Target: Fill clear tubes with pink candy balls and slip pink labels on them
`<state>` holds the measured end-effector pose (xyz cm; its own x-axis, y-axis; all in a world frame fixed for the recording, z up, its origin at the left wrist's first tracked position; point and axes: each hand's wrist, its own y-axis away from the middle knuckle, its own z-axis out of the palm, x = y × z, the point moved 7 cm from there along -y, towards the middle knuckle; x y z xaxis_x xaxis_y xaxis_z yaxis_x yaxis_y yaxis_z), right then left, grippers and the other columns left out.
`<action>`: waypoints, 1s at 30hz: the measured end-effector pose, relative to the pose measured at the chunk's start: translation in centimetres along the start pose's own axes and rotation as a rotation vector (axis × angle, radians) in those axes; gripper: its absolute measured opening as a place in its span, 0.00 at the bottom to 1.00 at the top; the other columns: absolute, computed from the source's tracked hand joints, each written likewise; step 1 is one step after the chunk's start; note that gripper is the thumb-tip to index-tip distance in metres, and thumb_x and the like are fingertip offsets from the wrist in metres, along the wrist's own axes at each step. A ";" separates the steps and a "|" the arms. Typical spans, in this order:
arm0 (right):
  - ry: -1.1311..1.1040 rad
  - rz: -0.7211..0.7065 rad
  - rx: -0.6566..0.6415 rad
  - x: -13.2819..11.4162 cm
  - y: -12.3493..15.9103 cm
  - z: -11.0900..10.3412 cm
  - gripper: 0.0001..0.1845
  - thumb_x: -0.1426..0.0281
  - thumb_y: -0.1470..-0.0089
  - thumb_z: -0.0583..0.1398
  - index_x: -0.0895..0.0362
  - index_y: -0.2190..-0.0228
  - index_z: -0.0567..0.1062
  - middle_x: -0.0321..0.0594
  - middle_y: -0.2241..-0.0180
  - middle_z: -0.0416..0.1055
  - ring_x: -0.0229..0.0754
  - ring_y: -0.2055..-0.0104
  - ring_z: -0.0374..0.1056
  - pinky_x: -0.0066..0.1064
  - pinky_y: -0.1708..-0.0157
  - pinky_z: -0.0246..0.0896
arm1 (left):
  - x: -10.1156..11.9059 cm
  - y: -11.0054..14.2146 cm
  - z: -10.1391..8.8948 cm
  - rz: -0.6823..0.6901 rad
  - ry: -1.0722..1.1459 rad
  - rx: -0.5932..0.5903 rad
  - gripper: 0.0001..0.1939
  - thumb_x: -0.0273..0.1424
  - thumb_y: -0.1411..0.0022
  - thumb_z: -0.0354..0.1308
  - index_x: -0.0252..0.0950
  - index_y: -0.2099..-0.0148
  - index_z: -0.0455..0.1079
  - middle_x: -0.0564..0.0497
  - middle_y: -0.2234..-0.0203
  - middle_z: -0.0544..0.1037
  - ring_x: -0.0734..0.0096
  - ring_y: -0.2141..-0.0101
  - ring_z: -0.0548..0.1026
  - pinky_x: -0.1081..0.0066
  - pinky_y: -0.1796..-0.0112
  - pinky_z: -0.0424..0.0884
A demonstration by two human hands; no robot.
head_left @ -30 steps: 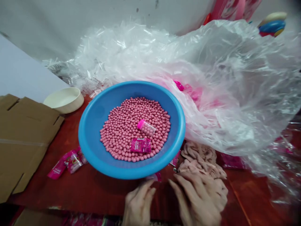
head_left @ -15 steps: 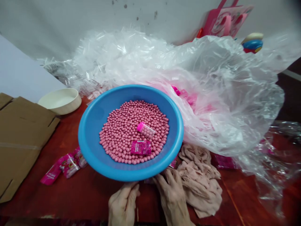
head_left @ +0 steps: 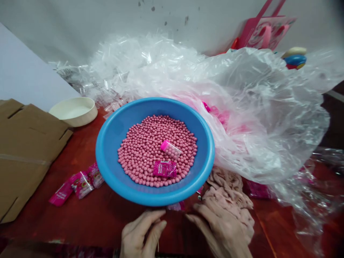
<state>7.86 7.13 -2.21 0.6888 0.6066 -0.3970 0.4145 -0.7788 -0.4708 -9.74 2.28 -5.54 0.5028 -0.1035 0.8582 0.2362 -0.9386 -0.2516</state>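
Observation:
A blue plastic bowl [head_left: 113, 172] sits on the red table and holds several small pink beads [head_left: 145, 150]. On the beads lie a small clear tube with a pink cap [head_left: 171, 149] and a pink sachet [head_left: 164, 168]. My left hand [head_left: 141, 234] rests on the table just below the bowl's front rim, fingers loosely stretched and empty. My right hand [head_left: 223, 231] lies flat beside it, fingertips pointing at a small pink packet [head_left: 176, 206] that peeks out under the rim. The back of this hand touches a beige cloth [head_left: 231, 191].
A large crumpled clear plastic sheet [head_left: 258, 118] covers the right and back. Pink sachets [head_left: 77, 182] lie left of the bowl, next to flattened cardboard [head_left: 24, 150]. A cream dish [head_left: 75, 111] stands behind it. A pink bag [head_left: 262, 30] and a coloured toy [head_left: 295, 57] stand at the back right.
Both hands have drawn back slightly from the bowl's rim toward me, the right one spreading flatter beside the cloth. The view shifted a little; the bowl's contents have not moved.

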 end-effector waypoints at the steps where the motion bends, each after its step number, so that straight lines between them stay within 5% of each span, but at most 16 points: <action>1: -0.004 0.021 -0.040 0.3 0.0 0.9 0.16 0.64 0.38 0.51 0.56 0.72 0.72 0.37 0.77 0.68 0.37 0.76 0.67 0.27 0.77 0.62 | 0.0 -0.3 0.3 0.035 0.001 -0.033 0.08 0.31 0.40 0.56 0.41 0.60 0.76 0.53 0.71 0.82 0.72 0.72 0.79 0.80 0.68 0.75; 4: -0.073 0.072 -0.114 0.7 0.0 3.7 0.17 0.66 0.38 0.49 0.56 0.71 0.74 0.41 0.73 0.72 0.39 0.72 0.70 0.26 0.74 0.66 | -0.3 -0.7 1.1 0.131 -0.038 -0.088 0.11 0.25 0.41 0.56 0.41 0.57 0.74 0.54 0.67 0.82 0.73 0.69 0.80 0.82 0.65 0.74; 8: -0.137 0.121 -0.045 0.8 0.1 5.0 0.14 0.76 0.40 0.50 0.56 0.67 0.75 0.41 0.69 0.73 0.39 0.69 0.71 0.26 0.72 0.66 | -1.4 -0.8 2.0 0.094 -0.076 -0.115 0.13 0.24 0.40 0.54 0.42 0.56 0.74 0.53 0.66 0.82 0.72 0.69 0.80 0.79 0.65 0.75; 15: -0.104 0.070 0.036 0.7 0.7 5.0 0.15 0.81 0.44 0.50 0.59 0.62 0.73 0.44 0.67 0.73 0.40 0.67 0.70 0.28 0.69 0.68 | -1.8 -0.9 3.1 -0.014 -0.046 -0.155 0.12 0.26 0.39 0.53 0.39 0.58 0.77 0.50 0.69 0.82 0.69 0.73 0.79 0.77 0.67 0.76; 21: -0.142 0.106 0.062 0.7 0.2 4.8 0.13 0.81 0.43 0.49 0.60 0.67 0.73 0.42 0.72 0.70 0.38 0.70 0.68 0.27 0.70 0.67 | -2.7 0.2 2.8 -0.173 0.107 -0.060 0.10 0.31 0.41 0.54 0.44 0.61 0.77 0.53 0.70 0.82 0.71 0.76 0.76 0.76 0.71 0.74; 25: -0.241 0.152 0.062 1.0 0.4 4.5 0.14 0.79 0.41 0.50 0.59 0.73 0.71 0.38 0.76 0.63 0.35 0.73 0.64 0.26 0.68 0.67 | -2.8 0.4 2.6 -0.284 0.166 0.000 0.10 0.34 0.42 0.55 0.43 0.64 0.78 0.53 0.79 0.78 0.71 0.81 0.71 0.74 0.75 0.70; 30: -0.186 0.034 0.188 -0.1 1.2 3.2 0.11 0.80 0.43 0.53 0.60 0.74 0.71 0.36 0.77 0.61 0.35 0.75 0.62 0.24 0.76 0.62 | -2.7 -0.3 2.9 -0.429 0.268 -0.030 0.17 0.41 0.40 0.53 0.36 0.73 0.76 0.53 0.85 0.71 0.73 0.81 0.67 0.76 0.78 0.64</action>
<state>6.42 6.70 -5.25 0.5722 0.6134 -0.5444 0.2633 -0.7661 -0.5864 -8.77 3.78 -9.04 0.1335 0.2165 0.9671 0.3492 -0.9235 0.1585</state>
